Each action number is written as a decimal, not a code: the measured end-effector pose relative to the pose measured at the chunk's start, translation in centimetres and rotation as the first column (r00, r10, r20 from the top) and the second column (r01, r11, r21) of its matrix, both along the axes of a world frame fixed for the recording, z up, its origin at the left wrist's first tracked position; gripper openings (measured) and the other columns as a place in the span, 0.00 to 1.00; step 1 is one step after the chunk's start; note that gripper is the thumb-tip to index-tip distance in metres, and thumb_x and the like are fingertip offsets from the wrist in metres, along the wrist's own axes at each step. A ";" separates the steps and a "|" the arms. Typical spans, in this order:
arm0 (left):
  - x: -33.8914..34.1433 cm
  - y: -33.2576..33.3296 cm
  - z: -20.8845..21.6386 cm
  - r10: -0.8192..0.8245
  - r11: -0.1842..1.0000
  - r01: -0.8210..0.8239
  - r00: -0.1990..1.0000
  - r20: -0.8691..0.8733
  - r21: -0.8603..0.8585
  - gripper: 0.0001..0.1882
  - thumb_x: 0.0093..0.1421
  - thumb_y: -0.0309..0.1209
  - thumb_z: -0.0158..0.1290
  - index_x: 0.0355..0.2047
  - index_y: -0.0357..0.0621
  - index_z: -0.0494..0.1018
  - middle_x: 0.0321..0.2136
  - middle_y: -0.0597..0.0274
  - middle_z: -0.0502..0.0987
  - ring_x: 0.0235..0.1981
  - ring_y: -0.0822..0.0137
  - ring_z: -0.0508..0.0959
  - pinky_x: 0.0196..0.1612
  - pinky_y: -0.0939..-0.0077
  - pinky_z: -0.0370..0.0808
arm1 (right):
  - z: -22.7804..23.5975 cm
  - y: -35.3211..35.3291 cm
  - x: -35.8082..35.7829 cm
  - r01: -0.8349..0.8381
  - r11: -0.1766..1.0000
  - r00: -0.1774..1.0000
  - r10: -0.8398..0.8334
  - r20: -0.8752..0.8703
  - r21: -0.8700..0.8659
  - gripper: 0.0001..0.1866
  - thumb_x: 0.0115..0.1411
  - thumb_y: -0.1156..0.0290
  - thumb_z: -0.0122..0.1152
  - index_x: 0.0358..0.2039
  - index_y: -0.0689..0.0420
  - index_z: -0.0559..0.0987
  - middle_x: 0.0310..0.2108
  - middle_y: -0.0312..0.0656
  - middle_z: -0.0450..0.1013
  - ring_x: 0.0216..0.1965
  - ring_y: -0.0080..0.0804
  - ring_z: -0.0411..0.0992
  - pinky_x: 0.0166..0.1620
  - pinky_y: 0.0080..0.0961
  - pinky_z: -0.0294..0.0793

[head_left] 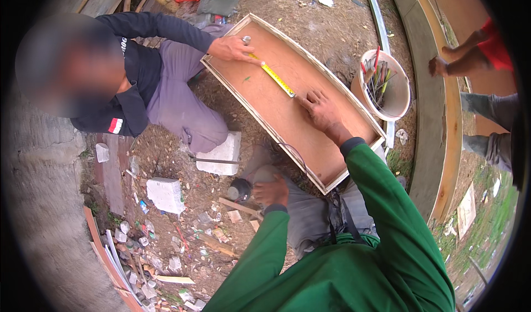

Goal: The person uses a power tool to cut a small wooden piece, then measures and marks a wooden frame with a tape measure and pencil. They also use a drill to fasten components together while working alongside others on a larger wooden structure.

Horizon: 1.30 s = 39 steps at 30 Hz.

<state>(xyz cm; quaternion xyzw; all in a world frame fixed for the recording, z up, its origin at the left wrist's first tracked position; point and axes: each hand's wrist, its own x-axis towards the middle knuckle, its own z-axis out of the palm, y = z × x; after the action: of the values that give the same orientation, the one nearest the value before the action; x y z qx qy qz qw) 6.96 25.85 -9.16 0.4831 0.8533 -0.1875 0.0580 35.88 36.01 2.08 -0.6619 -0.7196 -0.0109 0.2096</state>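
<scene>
Littered bare ground (332, 22) surrounds a shallow, tan-bottomed wooden tray (271, 105) bearing a yellow metal tape measure (278, 80), best kept flat and straight, its tip just beside the right hand (321, 112), spread and seemingly empty, while the curled left hand's (271, 192) hold is unclear.

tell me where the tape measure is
In the head view's upper middle, the yellow tape measure stretches over the wooden box, from the co-worker's hand to just beside the person's right hand.
</scene>
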 end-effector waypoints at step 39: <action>0.3 0.2 0.9 -0.021 1.000 0.021 0.999 0.029 -0.006 0.49 0.67 0.67 0.48 0.62 0.27 0.64 0.55 0.40 0.72 0.54 0.44 0.79 0.58 0.45 0.70 | 0.7 -0.1 -0.2 0.019 0.998 1.000 -0.018 -0.013 0.060 0.25 0.57 0.68 0.68 0.58 0.51 0.83 0.41 0.41 0.75 0.51 0.42 0.76 0.62 0.39 0.75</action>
<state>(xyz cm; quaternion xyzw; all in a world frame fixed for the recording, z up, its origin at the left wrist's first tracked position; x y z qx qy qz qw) 7.26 26.07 -8.22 0.4945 0.8467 -0.1837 0.0697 35.66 35.95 2.79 -0.6619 -0.7115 -0.0305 0.2340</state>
